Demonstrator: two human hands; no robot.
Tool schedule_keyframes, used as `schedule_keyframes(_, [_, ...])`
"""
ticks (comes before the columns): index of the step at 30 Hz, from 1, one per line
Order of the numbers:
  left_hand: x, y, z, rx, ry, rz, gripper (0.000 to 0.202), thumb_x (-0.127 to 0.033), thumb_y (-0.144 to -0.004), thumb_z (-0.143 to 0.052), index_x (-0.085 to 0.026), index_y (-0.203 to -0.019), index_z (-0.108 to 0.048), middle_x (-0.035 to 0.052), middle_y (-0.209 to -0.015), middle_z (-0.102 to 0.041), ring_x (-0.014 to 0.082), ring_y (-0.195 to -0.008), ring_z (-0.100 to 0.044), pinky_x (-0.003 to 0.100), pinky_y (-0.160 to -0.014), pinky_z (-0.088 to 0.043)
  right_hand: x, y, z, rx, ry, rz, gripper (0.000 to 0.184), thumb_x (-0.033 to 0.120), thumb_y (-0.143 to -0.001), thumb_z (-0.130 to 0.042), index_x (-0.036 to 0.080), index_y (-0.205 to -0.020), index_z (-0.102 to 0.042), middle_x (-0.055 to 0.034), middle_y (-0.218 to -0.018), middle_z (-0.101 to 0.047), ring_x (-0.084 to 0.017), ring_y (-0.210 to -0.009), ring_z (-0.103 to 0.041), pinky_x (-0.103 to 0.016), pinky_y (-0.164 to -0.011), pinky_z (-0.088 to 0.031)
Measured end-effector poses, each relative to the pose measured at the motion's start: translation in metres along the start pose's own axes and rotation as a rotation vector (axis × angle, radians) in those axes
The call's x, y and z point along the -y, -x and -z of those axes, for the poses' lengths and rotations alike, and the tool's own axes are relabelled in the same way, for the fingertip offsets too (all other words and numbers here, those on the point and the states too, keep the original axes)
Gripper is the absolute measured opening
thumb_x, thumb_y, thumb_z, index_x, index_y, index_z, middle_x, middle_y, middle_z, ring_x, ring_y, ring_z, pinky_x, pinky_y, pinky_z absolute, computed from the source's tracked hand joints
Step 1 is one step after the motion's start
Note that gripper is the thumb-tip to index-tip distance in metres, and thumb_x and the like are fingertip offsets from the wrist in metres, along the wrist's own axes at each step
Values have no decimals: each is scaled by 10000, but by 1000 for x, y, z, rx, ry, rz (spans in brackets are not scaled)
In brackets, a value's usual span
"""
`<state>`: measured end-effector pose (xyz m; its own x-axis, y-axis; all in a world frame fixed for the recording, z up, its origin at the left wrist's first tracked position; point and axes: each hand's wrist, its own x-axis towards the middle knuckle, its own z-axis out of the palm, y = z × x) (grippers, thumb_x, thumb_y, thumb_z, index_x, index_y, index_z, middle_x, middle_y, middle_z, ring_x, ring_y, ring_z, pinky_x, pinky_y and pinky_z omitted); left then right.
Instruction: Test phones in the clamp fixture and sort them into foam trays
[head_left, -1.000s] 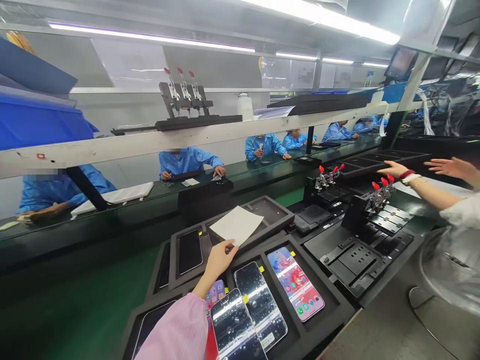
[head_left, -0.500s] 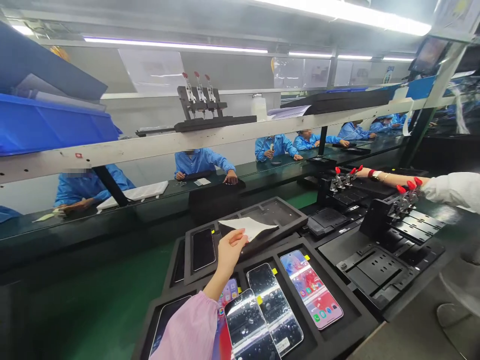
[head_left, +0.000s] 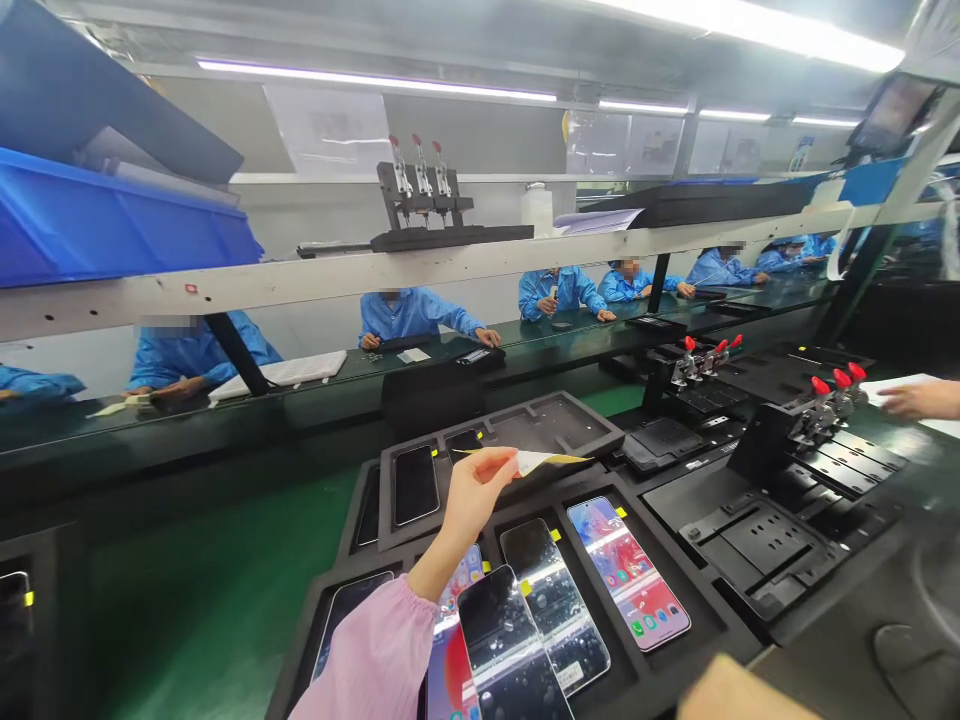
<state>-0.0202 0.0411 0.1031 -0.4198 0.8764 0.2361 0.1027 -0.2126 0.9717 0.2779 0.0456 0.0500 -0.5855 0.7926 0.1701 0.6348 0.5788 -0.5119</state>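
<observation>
We are pinching a thin sheet (head_left: 544, 461), seen almost edge-on, in the narrowly closed fingers of our left hand (head_left: 472, 497), holding it just above the black foam tray (head_left: 712, 640). Phones (head_left: 559, 605) are lying face up in that tray, right below the hand. Our right hand (head_left: 919, 400) is hovering well to the right of the tray, its fingers loosely open and holding nothing, just beside a white sheet (head_left: 892, 388) and red-handled clamps (head_left: 832, 395).
</observation>
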Motion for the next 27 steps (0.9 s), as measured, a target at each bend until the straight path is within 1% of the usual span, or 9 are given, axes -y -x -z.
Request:
schedule_keyframes(2, [-7, 6, -4, 34, 15, -13, 211, -319, -705, -677, -164, -847, -667, 44, -864, -684, 161, -764, -641, 276, -735, -520, 19, -35, 7, -17, -68, 124, 215, 454, -821, -561, 316, -969, -633, -15, -974, -627, -177, -891, -589, -306, -753, -513])
schedule_keyframes(3, [-11, 9, -6, 56, 22, -21, 192, -305, -702, -681, -165, -833, -666, 40, -861, -680, 160, -767, -639, 272, -739, -519, 29, -53, 9, -65, -114, 192, 203, 446, -842, -529, 322, -954, -643, -10, -955, -637, -176, -889, -592, -312, -784, -506])
schedule_keyframes(5, [-17, 16, -11, 104, 39, -34, 160, -282, -702, -683, -166, -810, -665, 33, -859, -668, 154, -762, -637, 264, -735, -518, 51, -86, 10, -333, -250, 338, 195, 373, -854, -536, 283, -991, -643, -32, -976, -639, -189, -918, -583, -344, -824, -486])
schedule_keyframes(6, [-20, 20, -13, 128, 49, -39, 149, -274, -706, -679, -163, -805, -664, 31, -855, -662, 151, -755, -636, 262, -729, -518, 60, -98, 9, -430, -282, 410, 194, 337, -844, -561, 266, -1009, -636, -38, -994, -634, -193, -942, -571, -355, -839, -475])
schedule_keyframes(8, [-24, 25, -16, 171, 72, -45, 133, -262, -717, -669, -157, -798, -659, 30, -839, -652, 149, -750, -633, 262, -723, -518, 73, -113, 5, -527, -305, 534, 187, 277, -815, -613, 253, -1000, -630, -33, -989, -633, -192, -956, -557, -366, -849, -459])
schedule_keyframes(12, [-28, 30, -18, 205, 121, -48, 105, -251, -729, -655, -154, -764, -631, 10, -781, -629, 130, -729, -618, 243, -701, -509, 82, -114, -6, -586, -262, 642, 167, 186, -791, -647, 259, -938, -619, 1, -894, -656, -175, -876, -568, -364, -800, -442])
schedule_keyframes(16, [-30, 32, -19, 173, 143, -39, 110, -253, -739, -644, -165, -790, -600, -22, -744, -577, 87, -670, -581, 203, -660, -484, 83, -107, -12, -654, -159, 726, 257, 118, -773, -655, 261, -978, -594, 15, -882, -668, -163, -823, -570, -358, -757, -406])
schedule_keyframes(21, [-33, 36, -22, 145, 154, -10, 144, -245, -732, -636, -172, -837, -569, -30, -724, -561, 97, -654, -586, 234, -676, -485, 80, -105, -18, -743, -2, 756, 353, 73, -769, -629, 276, -1055, -586, 18, -944, -675, -166, -835, -575, -402, -838, -347])
schedule_keyframes(27, [-36, 36, -21, 98, 86, -39, 94, -241, -735, -613, -169, -786, -579, -32, -711, -551, 101, -645, -585, 221, -648, -463, 84, -97, -17, -801, -29, 814, 368, 22, -752, -616, 229, -1057, -611, -14, -950, -674, -189, -862, -559, -413, -822, -360])
